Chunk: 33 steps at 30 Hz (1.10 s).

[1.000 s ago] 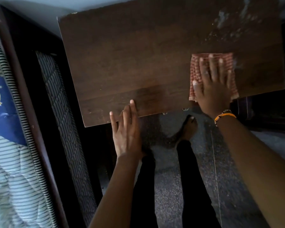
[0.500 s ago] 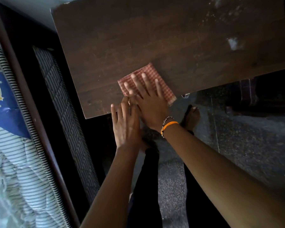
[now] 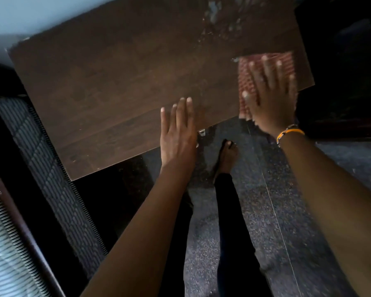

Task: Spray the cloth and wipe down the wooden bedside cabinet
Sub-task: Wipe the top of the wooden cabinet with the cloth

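Right hand (image 3: 270,97) flat, fingers spread, pressing red checked cloth (image 3: 247,82) on cabinet top (image 3: 116,82); left hand (image 3: 178,133) flat, empty, at near edge; pale smears (image 3: 221,20) beyond cloth.

Scene dim overall. Pale daylight falls on the wall (image 3: 19,16) beyond the cabinet top (image 3: 120,82); area right of the cabinet is near black. Motion blur smears the right hand (image 3: 270,99) and cloth (image 3: 246,82). Wide-angle bending shows at the bed frame (image 3: 24,228).
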{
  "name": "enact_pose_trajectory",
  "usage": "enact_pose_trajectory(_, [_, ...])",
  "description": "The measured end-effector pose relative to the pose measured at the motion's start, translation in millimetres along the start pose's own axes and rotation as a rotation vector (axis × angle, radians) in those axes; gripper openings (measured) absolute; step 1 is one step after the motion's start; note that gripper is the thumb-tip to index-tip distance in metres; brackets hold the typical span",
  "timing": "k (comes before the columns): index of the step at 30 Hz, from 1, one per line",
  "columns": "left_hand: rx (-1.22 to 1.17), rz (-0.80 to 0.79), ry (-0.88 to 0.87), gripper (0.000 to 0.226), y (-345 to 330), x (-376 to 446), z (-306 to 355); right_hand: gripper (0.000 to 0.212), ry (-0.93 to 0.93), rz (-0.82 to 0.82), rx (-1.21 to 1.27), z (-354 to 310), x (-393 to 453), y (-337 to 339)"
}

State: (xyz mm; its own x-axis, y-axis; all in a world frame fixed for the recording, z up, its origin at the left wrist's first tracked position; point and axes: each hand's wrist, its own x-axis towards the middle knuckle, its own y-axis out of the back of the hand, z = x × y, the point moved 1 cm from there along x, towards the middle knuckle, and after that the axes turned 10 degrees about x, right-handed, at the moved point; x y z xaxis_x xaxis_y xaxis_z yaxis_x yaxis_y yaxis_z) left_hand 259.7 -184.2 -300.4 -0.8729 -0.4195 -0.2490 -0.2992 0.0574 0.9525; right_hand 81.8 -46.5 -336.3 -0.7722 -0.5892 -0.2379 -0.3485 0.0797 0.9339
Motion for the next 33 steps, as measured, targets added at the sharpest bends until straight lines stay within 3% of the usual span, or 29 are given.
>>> enact_pose_trajectory(3, [0.034, 0.025, 0.009, 0.092, 4.7, 26.6, 9.1, 0.06, -0.279, 0.1, 0.097, 10.3, 7.2, 3.5])
enact_pose_trajectory(7, [0.048, 0.013, 0.038, 0.099, 1.1, 39.3, 9.4, 0.06, -0.419, 0.164, 0.126, -20.8, 5.0, -5.1])
enact_pose_trajectory(10, [-0.002, 0.042, 0.029, 0.096, -1.8, 37.3, 9.0, 0.058, -0.207, 0.086, 0.106, -54.3, -6.4, -15.9])
enact_pose_trajectory(14, [-0.037, 0.104, 0.091, 0.069, -0.6, 34.5, 7.5, 0.055, 0.19, 0.0, 0.051, -97.2, -17.1, -36.2])
enact_pose_trajectory(18, [-0.083, -0.127, 0.098, 0.103, 10.7, 26.7, 6.7, 0.059, 0.377, -0.112, 0.031, -77.9, -3.7, -25.7])
enact_pose_trajectory(20, [-0.066, -0.17, 0.076, 0.111, 19.0, 27.7, 10.0, 0.059, 0.434, -0.13, 0.017, -55.3, 4.5, -16.1])
enact_pose_trajectory(23, [-0.039, -0.187, 0.057, 0.114, 23.0, 36.8, 19.4, 0.062, 0.331, -0.122, 0.002, -16.3, 19.1, 0.4])
enact_pose_trajectory(28, [-0.013, -0.22, 0.065, 0.107, 26.1, 44.7, 31.2, 0.063, -0.032, 0.0, 0.058, 38.8, 25.8, 19.0])
enact_pose_trajectory(31, [-0.044, -0.222, 0.068, 0.106, 28.1, 44.9, 30.4, 0.062, -0.277, 0.092, 0.098, 21.7, 8.4, 8.9])
enact_pose_trajectory(33, [-0.045, -0.221, 0.056, 0.107, 27.2, 44.6, 29.0, 0.061, -0.272, 0.082, 0.13, -4.8, -2.6, 1.2])
